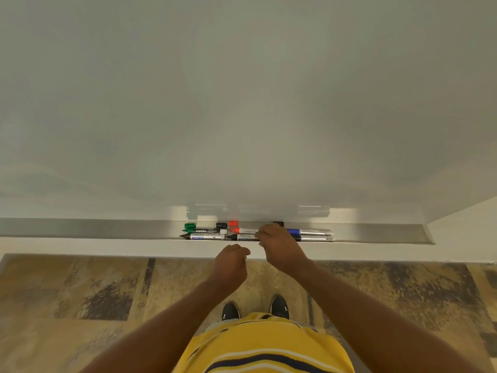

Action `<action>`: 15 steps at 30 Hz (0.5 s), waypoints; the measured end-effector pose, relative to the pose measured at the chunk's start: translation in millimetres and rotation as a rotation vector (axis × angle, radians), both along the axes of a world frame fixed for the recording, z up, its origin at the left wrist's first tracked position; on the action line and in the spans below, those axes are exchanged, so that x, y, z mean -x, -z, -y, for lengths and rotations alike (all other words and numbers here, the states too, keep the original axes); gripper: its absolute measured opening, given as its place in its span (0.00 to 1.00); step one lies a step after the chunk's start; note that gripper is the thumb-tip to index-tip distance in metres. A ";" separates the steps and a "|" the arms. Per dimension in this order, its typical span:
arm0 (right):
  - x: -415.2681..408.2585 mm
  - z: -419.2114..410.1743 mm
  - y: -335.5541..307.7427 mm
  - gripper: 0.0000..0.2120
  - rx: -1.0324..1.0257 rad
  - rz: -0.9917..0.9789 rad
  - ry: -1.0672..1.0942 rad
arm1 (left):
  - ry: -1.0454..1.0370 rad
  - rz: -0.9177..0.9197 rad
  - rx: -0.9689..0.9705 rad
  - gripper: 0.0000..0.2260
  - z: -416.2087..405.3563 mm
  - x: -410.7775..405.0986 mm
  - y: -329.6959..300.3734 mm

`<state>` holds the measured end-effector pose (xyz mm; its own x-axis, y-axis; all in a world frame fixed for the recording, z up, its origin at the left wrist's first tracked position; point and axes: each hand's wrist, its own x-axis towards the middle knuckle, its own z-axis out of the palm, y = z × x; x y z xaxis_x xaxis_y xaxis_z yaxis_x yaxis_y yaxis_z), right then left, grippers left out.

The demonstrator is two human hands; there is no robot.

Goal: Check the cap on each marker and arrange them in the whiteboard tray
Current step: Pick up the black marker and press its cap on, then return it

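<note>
Along the whiteboard's lower edge runs the metal tray [107, 229], and several markers lie in it. A green-tipped marker [207, 230] and a black-tipped marker [205, 236] lie uncapped at the left. A red-tipped marker [242, 230] and another black-tipped marker [240, 237] are uncapped in the middle. A blue-capped marker [309, 232] and one more marker [318, 238] lie on the right. Loose green [190, 226], black [221, 225] and red [233, 223] caps sit at the tray's back. My right hand [278, 244] covers the middle markers, fingers curled down on them. My left hand [231, 261] hangs below the tray, loosely curled, nothing in it.
A second black cap [278, 223] peeks out behind my right hand. The whiteboard [242, 103] fills the view above the tray. The tray ends at the right [430, 236] by a wall corner. Patterned floor [80, 305] and my shoes lie below.
</note>
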<state>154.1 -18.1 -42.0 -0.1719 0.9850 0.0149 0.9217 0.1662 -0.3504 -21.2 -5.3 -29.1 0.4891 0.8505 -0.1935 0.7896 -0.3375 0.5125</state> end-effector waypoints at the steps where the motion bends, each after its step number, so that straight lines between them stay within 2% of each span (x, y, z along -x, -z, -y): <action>1: 3.0 -1.9 1.1 0.15 0.020 0.022 -0.004 | -0.020 0.003 0.008 0.13 -0.3 2.0 0.2; 12: 18.9 -12.8 9.7 0.12 0.071 0.159 0.046 | -0.096 0.043 0.009 0.14 -8.8 28.2 0.2; 15: 19.7 -14.3 10.1 0.12 0.076 0.093 0.108 | -0.124 0.057 -0.011 0.14 -12.8 29.2 -0.9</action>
<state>134.4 -3.8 -52.0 -0.0626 0.9955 -0.0716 0.9618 0.0410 -0.2705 -50.5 7.5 -28.2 0.3903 0.9069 -0.1585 0.7953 -0.2454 0.5543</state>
